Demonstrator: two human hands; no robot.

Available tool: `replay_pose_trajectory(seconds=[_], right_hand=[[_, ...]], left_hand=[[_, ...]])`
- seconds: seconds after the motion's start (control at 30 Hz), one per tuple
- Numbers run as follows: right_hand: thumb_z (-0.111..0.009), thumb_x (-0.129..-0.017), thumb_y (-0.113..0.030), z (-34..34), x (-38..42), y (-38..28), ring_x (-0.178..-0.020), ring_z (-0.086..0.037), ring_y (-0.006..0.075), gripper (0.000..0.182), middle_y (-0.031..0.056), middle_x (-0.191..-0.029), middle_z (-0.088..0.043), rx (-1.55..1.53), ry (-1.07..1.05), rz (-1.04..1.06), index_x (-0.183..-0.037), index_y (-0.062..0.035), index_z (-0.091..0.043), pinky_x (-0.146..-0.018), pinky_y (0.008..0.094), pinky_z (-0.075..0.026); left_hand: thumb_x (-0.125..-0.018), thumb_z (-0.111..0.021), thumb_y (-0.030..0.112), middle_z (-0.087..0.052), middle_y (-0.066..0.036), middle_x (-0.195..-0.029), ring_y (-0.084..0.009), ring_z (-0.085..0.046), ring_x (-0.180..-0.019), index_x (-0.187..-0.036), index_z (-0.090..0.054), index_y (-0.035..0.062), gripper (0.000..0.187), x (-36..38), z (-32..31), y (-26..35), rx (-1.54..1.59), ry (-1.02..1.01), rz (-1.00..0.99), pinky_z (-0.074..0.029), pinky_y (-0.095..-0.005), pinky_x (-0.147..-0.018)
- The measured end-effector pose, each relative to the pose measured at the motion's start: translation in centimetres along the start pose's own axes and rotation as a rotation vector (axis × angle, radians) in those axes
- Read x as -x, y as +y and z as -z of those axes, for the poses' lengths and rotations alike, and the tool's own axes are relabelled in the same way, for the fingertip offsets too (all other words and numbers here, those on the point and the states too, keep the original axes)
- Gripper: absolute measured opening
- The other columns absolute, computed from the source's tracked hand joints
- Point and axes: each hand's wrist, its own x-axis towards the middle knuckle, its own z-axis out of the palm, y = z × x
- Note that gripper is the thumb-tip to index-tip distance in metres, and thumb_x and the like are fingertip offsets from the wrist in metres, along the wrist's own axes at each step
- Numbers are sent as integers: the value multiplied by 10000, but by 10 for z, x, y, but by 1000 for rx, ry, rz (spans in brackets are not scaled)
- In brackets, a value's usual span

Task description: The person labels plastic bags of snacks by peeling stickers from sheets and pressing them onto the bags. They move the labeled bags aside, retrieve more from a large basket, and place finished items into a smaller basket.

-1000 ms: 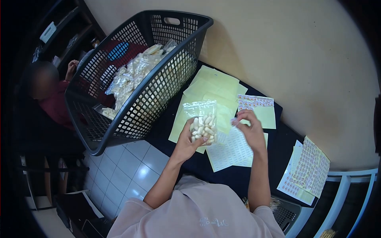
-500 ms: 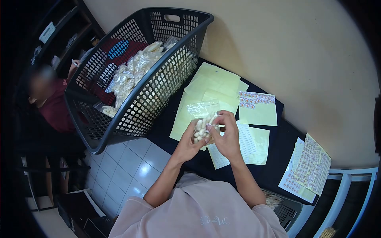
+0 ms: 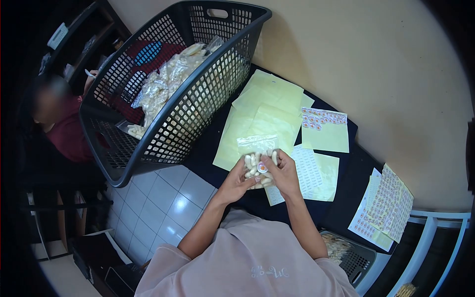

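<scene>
A clear zip bag (image 3: 257,144) full of white oblong pieces is held upright between my two hands. My left hand (image 3: 236,184) grips its left side and lower edge, thumb across the front. My right hand (image 3: 284,177) holds the right side, with its thumb at a small round sticker (image 3: 262,167) on the bag's front. That sticker is white with an orange middle. Beyond the bag lie yellowish backing sheets (image 3: 247,111). Right of it are a printed white label sheet (image 3: 306,168) and a part-used sticker sheet (image 3: 326,136).
A big dark plastic basket (image 3: 198,94) with several filled bags stands at the left. More sticker sheets (image 3: 388,203) lie on the dark table (image 3: 339,190) at right. A smaller crate (image 3: 363,260) sits below. Another person in a maroon top (image 3: 71,131) is beyond the basket.
My right fingers have moved off the bag's front, and the round sticker now shows there under the thumb. The bag has turned more face-on to me and sits slightly lower in view.
</scene>
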Motion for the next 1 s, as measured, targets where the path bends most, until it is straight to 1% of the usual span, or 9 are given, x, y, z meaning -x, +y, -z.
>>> replay_pose_trajectory(seconds=[0.13, 0.23, 0.27, 0.33, 0.37, 0.47, 0.57, 0.93, 1.0], right_hand=[[-597, -934, -199, -5, -8, -3, -728, -592, 91, 217, 70, -797, -651, -97, 156, 4, -912, 16, -615, -652, 249, -480], [-510, -977, -282, -11, -15, 0, -688, -572, 138, 305, 120, -782, -624, 370, 290, 69, -992, 18, -564, -628, 304, -465], [-510, -977, -282, -10, -17, 4, -688, -572, 138, 305, 120, -782, -624, 369, 293, 71, -992, 18, -564, -628, 304, -465], [-538, -962, -248, -15, -24, 2, -727, -576, 139, 266, 109, -811, -615, 242, 453, 362, -956, 16, -572, -634, 294, -463], [-600, -922, -180, -13, -20, -1, -758, -561, 138, 193, 93, -844, -589, 181, 476, 349, -928, 11, -575, -644, 279, -457], [-724, -776, -70, -1, -5, -9, -743, -516, 171, 138, 73, -830, -530, 487, 292, 515, -874, -6, -652, -617, 276, -447], [-744, -738, -60, -10, 12, -19, -771, -518, 199, 133, 83, -833, -532, 606, 242, 525, -856, -24, -695, -619, 294, -448], [-724, -760, -52, -13, 11, -15, -841, -545, 216, 146, 100, -861, -539, 537, 156, 397, -855, 5, -628, -718, 292, -470], [-681, -834, -68, -16, 9, -8, -842, -546, 172, 142, 83, -880, -543, 286, 204, 327, -903, 5, -582, -730, 281, -472]], left_hand=[[-881, -538, -75, -445, -98, -1299, -159, -473, -1178, -1392, -271, 41, 587, 3, -6, -4, -110, 21, -45, -408, -286, -983], [-873, -520, -102, -482, -106, -1233, -165, -471, -1182, -1406, -257, 42, 611, 2, -17, -7, -202, 14, -64, -402, -289, -989], [-873, -520, -102, -482, -106, -1233, -165, -471, -1182, -1406, -257, 42, 611, 1, -18, -6, -202, 11, -66, -402, -289, -989], [-886, -522, -80, -482, -116, -1235, -170, -477, -1179, -1410, -244, 45, 606, -3, -18, 1, 2, 165, -35, -412, -288, -980], [-892, -530, -63, -483, -118, -1237, -172, -486, -1171, -1399, -247, 29, 588, -4, -17, 6, 44, 205, -62, -420, -289, -976], [-893, -541, -52, -484, -117, -1240, -170, -490, -1170, -1382, -260, 9, 567, -5, -4, 10, -50, 218, -163, -417, -290, -979], [-891, -553, -41, -485, -105, -1237, -156, -481, -1172, -1362, -285, 2, 544, -2, -6, 16, -33, 193, -134, -402, -286, -988], [-948, -491, 58, -517, -70, -1176, -147, -503, -1104, -1304, -397, 9, 372, 1, -1, 18, 68, 96, -95, -404, -280, -964], [-960, -469, 87, -576, -90, -1091, -152, -550, -1035, -1247, -474, -10, 303, -2, -4, 14, -118, 244, -85, -429, -283, -923]])
